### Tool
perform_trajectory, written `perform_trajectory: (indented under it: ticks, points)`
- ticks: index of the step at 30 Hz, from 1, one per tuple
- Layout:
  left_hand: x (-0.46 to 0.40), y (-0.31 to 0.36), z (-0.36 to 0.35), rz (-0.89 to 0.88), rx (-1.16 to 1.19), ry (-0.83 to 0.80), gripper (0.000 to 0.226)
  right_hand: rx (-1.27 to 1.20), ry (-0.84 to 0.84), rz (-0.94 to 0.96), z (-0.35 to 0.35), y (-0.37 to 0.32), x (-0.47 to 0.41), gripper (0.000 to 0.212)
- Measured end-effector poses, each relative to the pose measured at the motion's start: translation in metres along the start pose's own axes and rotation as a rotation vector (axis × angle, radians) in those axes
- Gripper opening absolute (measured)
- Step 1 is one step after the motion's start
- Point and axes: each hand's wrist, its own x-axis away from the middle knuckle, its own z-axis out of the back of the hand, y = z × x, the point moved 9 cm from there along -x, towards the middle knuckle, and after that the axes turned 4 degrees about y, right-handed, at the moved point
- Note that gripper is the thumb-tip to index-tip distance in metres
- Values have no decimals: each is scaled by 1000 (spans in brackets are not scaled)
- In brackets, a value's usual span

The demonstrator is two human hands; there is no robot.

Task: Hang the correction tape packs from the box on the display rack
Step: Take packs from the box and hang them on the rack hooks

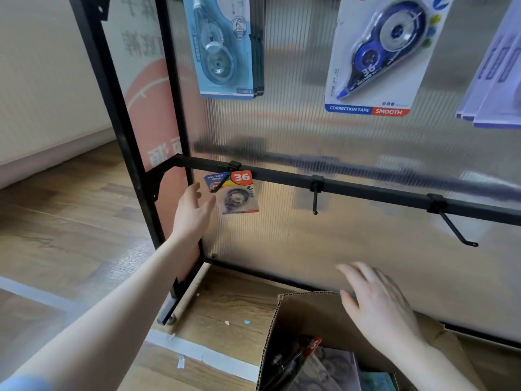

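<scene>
One pack (pixel 235 193) hangs on the leftmost hook (pixel 218 185); the left hand (pixel 194 210) sits beside it, fingers loose. The right hand (pixel 377 303) — open, empty — hovers over the box (pixel 304 314), likely needing another pack.

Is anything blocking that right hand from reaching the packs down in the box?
Nothing visible does. The right hand hovers open above the cardboard box, whose top is open, and the packs lie exposed below it. The upright flap stands to the hand's left, not under it. The left hand is away at the small pack on the hook.
</scene>
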Motion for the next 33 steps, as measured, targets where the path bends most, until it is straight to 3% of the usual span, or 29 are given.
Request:
perform_trajectory:
  ticks: [8, 14, 19, 28, 33]
  points:
    - [80, 6, -6, -235, -437, -131, 58, 24, -110, -44, 5, 15, 23, 45]
    - [140, 32, -50, -467, -542, -333, 63, 69, -217, -97, 8, 39, 50, 45]
    - [182, 48, -89, -607, -566, -451, 83, 81, -253, -136, 9, 62, 72, 44]
    - [262, 39, -160, -843, -644, -732, 64, 152, -361, -126, -7, 92, 109, 45]
    - [294, 1, -198, -832, -852, -1017, 61, 152, -390, -99, -18, 97, 113, 42]
